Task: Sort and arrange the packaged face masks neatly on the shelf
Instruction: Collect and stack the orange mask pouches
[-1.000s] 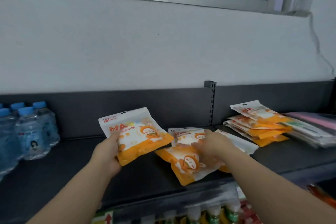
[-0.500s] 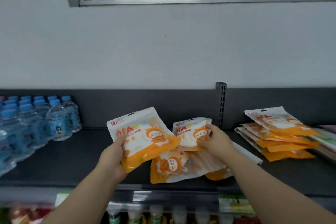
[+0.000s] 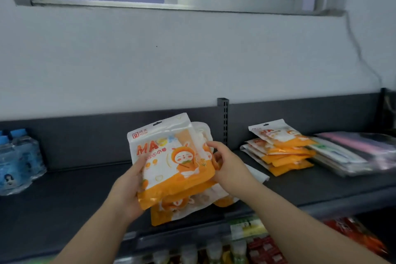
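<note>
The left hand (image 3: pixel 128 191) grips the lower left edge of an orange-and-white plastic face mask packet printed with a cartoon figure (image 3: pixel 171 161), thumb on the front and fingers wrapped behind, holding it tilted above the front middle of the dark grey metal shelf (image 3: pixel 64 206). The right hand (image 3: pixel 230 167) closes on the right edge of that packet and on a second white-and-orange packet tucked behind it (image 3: pixel 202 135), whose top corner peeks out past the front one. Beneath both hands, more loose orange-and-white mask packets (image 3: pixel 182 208) lie flat and askew near the shelf's front edge, one of them reaching almost to the lip, and a white packet (image 3: pixel 257 174) lies just to their right, partly hidden by the right wrist. Toward the right end of the shelf sits a stack of matching orange-and-white mask packets (image 3: pixel 280 148), its layers fanned slightly out of line. Just beside that stack, at the far right end, lies a pile of clear-wrapped flat packets in pale pink, white and green (image 3: pixel 351 152), blurred. At the left end of the shelf stand clear plastic water bottles with blue caps (image 3: pixel 19 163), close against the back panel. A slotted dark metal upright (image 3: pixel 223 118) rises from the back edge behind the held packets.
</note>
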